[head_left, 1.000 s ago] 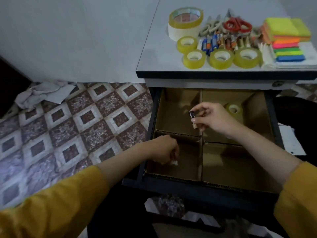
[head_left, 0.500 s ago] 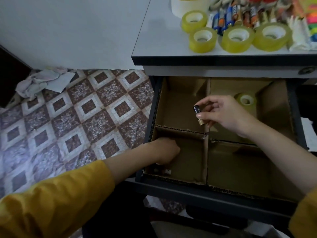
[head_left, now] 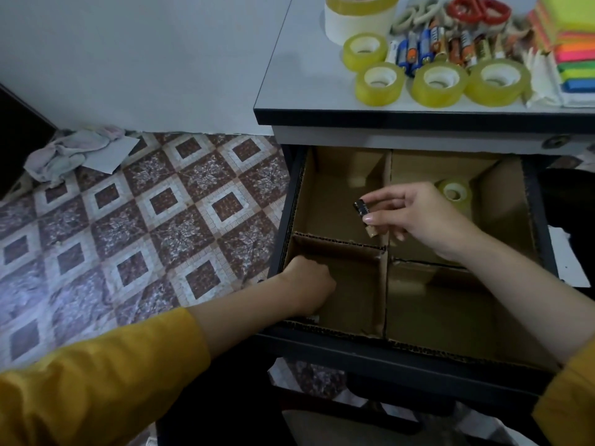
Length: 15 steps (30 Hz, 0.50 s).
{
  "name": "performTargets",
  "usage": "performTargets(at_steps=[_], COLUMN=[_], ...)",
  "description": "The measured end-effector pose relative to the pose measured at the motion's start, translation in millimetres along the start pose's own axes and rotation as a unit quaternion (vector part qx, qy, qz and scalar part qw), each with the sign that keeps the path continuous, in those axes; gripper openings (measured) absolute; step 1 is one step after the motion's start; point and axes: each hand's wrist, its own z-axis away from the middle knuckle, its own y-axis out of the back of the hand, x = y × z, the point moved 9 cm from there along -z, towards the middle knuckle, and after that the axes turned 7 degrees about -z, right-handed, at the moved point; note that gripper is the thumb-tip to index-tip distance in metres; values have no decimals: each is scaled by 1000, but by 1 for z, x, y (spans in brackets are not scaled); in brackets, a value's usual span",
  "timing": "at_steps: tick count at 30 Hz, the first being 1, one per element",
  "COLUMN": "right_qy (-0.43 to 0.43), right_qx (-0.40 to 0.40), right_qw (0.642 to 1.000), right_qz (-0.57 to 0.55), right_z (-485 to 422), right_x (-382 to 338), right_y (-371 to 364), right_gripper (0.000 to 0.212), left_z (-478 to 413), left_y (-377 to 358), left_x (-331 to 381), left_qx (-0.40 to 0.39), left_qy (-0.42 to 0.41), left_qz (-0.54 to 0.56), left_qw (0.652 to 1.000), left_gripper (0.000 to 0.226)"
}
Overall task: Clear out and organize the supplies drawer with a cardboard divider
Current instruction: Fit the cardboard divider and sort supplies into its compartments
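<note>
Head view: my right hand [head_left: 415,214] pinches a black battery [head_left: 362,208] between thumb and fingertips, above where the cardboard divider [head_left: 384,284] walls cross in the open drawer [head_left: 402,355]. My left hand [head_left: 306,284] is curled low in the near-left compartment, close to its left wall. I cannot tell whether it holds anything. The near-right compartment shows bare floor. A tape roll [head_left: 455,194] sits far right.

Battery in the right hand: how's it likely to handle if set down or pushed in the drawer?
Likely rolls: the battery is a small smooth cylinder, though the divider walls should stop it. Probably stiff and light enough overall: the right hand holds it by a fingertip pinch alone. Smooth casing may slip, so a grip across its middle seems safest.
</note>
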Motion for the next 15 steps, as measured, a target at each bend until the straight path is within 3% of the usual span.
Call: performTargets(at_steps=[2,4,6,8,10,12,15], right_qy=[2,0,2,-15,-34,-42,-53], right_qx=[-23,-45,-79,-119,-154,-187,-230], right_qw=[1000,998,993,989,983,972,948], right_qz=[9,52,86,84,95,137,212], right_z=[5,10,14,17,19,22,28], right_x=[-3,-5,-3,4,14,23,37], right_y=[-8,-17,-30,-43,-57,-71,-95], right_gripper=[20,17,16,16,18,19,20], left_z=[13,33,66,93,95,83,67], left_y=[6,19,37,33,14,-6,-29], left_x=[-14,-33,-62,-89,-106,-109,-106], left_qx=[55,166,363,477,474,405,321], left_qy=[0,-17,-8,52,112,127,121], left_qz=[72,174,241,253,267,279,315], left_qw=[996,971,900,840,832,861,885], left_gripper=[21,19,14,18,35,54,63])
